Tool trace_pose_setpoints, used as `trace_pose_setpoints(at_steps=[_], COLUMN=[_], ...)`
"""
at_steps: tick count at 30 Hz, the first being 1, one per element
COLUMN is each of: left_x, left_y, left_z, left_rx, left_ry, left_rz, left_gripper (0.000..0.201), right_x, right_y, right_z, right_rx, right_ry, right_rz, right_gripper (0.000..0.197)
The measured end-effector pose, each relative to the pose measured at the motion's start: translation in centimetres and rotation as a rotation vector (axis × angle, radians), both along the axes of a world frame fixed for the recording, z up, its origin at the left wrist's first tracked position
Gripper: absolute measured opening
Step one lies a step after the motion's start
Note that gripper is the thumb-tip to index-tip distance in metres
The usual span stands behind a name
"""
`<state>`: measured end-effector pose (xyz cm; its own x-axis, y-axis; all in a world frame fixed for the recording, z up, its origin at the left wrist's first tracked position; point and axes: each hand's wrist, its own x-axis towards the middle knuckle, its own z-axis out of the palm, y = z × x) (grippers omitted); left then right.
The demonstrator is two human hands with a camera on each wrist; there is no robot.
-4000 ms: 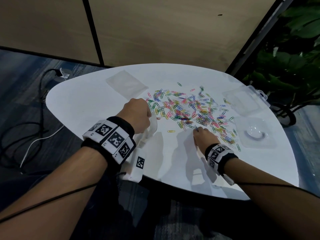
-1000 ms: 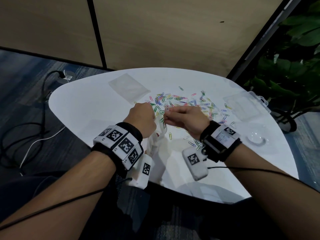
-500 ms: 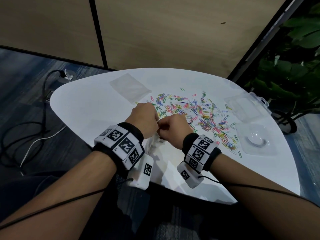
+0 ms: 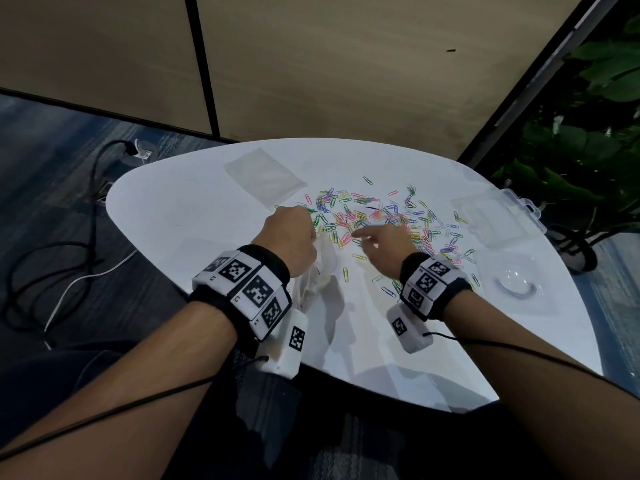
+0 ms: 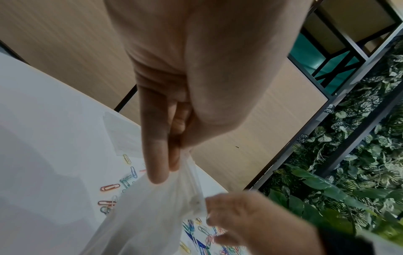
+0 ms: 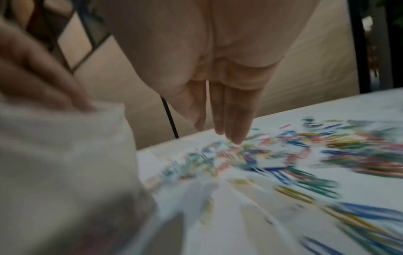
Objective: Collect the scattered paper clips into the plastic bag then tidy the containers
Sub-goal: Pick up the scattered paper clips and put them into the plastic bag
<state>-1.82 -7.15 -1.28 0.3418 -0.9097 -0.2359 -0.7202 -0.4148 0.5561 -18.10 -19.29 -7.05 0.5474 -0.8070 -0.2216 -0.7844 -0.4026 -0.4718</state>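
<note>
Coloured paper clips (image 4: 388, 220) lie scattered over the middle of the white table (image 4: 194, 216). My left hand (image 4: 292, 237) pinches the rim of a clear plastic bag (image 4: 317, 271) that hangs to the tabletop; the left wrist view shows thumb and fingers (image 5: 157, 155) closed on the bag (image 5: 152, 215). My right hand (image 4: 377, 244) reaches over the clips with its fingers (image 6: 235, 124) straight, tips just above or touching the clips (image 6: 283, 155). It holds nothing.
A second flat clear bag (image 4: 265, 176) lies at the table's far left. A clear lidded box (image 4: 495, 216) and a clear round-dished tray (image 4: 516, 289) sit at the right edge. Cables (image 4: 69, 244) trail on the floor left; plants (image 4: 588, 161) stand to the right.
My right hand has left the bag's mouth, where it was half a second ago, and moved right and forward over the clips, fingers now straightened. The left hand still holds the bag.
</note>
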Motion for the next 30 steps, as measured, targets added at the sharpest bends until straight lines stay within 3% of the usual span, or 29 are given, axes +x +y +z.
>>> trace_pose_setpoints(at_steps=[3,6,10,13,17,20,26,28,30], left_x=[0.1,0.2,0.0,0.0,-0.1,-0.6,-0.7,-0.7,-0.9], left_y=[0.0,-0.1,-0.2,-0.1,-0.1,-0.1,-0.4,-0.4,-0.5], left_z=[0.0,0.2,0.5,0.6,0.8,0.9,0.4,0.4,0.6], left_rx=[0.012,0.014,0.021,0.026,0.034,0.05,0.079,0.083,0.089], left_ry=[0.007,0.012,0.009,0.018,0.022,0.013,0.005,0.005,0.002], left_rz=[-0.003,-0.008,-0.016,-0.025,-0.018,-0.025,-0.009,-0.007,-0.01], left_gripper=[0.025,0.024,0.025,0.027,0.027,0.028,0.023,0.023,0.024], right_x=[-0.7,-0.6,-2.6,-5.7,-10.0,-11.9,-11.5,-11.1,-10.8], right_y=[0.3,1.7,4.6,5.7,3.8,2.1,1.1,1.0,0.8], right_z=[-3.0,-5.8,-8.3,-8.4,-8.8,-8.1,-8.5,-8.4,-8.2], right_rx=[0.038,0.078,-0.094,-0.162,-0.272,-0.222,-0.141,-0.202,-0.278], right_ry=[0.283,0.362,0.497,0.558,0.651,0.669,0.635,0.558,0.437], right_rz=[0.166,0.296,0.559,0.64,0.561,0.431,0.424,0.432,0.428], right_gripper=[0.048,0.057,0.074,0.074,0.071,0.061,0.074,0.066,0.045])
